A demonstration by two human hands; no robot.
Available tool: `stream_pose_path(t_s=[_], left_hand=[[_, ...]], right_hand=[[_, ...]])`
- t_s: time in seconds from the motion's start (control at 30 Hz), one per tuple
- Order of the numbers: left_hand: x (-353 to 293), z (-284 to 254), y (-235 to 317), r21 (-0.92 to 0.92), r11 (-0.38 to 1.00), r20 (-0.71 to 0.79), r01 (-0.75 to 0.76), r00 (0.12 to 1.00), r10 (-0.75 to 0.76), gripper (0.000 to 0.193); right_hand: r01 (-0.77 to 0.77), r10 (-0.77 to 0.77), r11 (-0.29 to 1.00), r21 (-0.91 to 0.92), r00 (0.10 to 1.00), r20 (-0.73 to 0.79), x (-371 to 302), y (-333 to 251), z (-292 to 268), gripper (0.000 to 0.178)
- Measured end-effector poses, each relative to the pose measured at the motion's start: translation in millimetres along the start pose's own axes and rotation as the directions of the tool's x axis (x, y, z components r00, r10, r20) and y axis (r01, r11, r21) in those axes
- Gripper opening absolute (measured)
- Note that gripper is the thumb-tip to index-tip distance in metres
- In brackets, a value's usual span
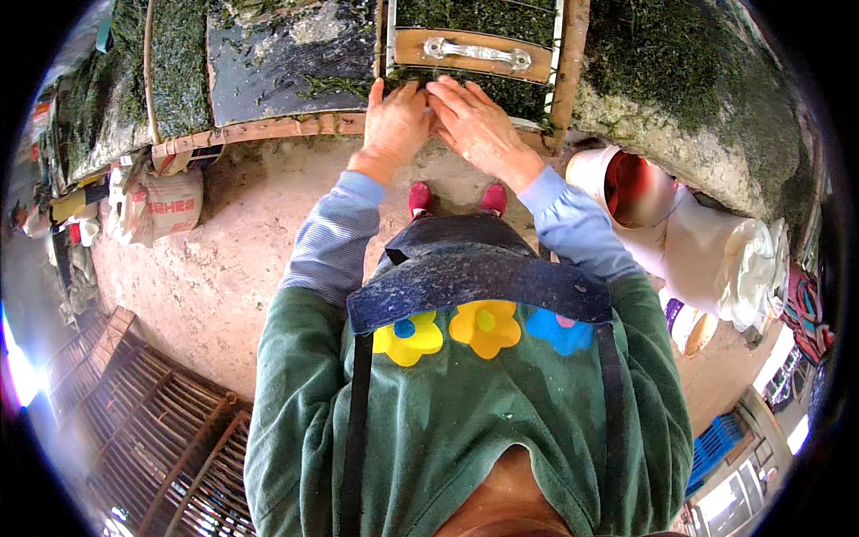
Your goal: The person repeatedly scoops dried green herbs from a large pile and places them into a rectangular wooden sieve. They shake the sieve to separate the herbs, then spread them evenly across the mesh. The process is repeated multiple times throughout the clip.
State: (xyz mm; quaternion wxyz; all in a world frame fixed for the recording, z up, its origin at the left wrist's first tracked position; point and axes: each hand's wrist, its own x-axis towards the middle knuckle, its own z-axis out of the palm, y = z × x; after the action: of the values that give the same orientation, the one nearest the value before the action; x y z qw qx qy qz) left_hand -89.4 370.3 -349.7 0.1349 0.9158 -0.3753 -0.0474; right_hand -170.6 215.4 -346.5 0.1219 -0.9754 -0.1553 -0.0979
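My left hand (pixel 398 123) and my right hand (pixel 480 125) meet at the near edge of a tray-like frame (pixel 560 72) with pale and wooden rims. Dark green, seaweed-like shreds (pixel 510 89) lie inside it, in front of my right fingers. The right fingers are stretched forward and slightly apart. My left fingers also point forward, bent a little, their tips partly hidden in the shreds. Beyond my hands, a wooden crossbar (pixel 461 55) carries a shiny metal handle (pixel 476 54), which neither hand touches.
Left of the frame lies a dark, wet board (pixel 286 67) with green scraps. More green matter covers the stone ledge (pixel 689 134) at right. White buckets (pixel 592 174) stand below it. A white sack (pixel 157 206) sits at left, slatted racks (pixel 152 421) behind me.
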Motion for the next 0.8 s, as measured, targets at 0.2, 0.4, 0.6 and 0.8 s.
stream_pose_path(t_s=[0.2,0.4,0.6,0.8], left_hand=[[-8.4,3.5,-85.7,-0.741,0.652,-0.387,0.161,0.690,-0.611,0.036],[1.4,41.1,-90.4,-0.211,0.871,-0.447,0.445,0.748,-0.490,0.051],[3.2,29.0,-22.8,-0.803,0.595,-0.289,0.037,0.849,-0.442,0.054],[20.4,-76.8,18.6,-0.952,-0.149,-0.234,-0.265,0.952,-0.199,0.049]], right_hand=[[-0.097,0.106,0.994,-0.051,0.962,0.250,21.5,0.0,34.6,0.055],[-0.194,0.192,0.981,-0.019,0.945,0.264,26.5,-16.3,24.6,0.056],[-0.080,0.079,0.997,-0.024,0.996,-0.048,18.2,-18.4,47.4,0.047],[-0.289,0.250,0.948,0.130,0.935,0.252,22.3,-19.5,36.4,0.041]])
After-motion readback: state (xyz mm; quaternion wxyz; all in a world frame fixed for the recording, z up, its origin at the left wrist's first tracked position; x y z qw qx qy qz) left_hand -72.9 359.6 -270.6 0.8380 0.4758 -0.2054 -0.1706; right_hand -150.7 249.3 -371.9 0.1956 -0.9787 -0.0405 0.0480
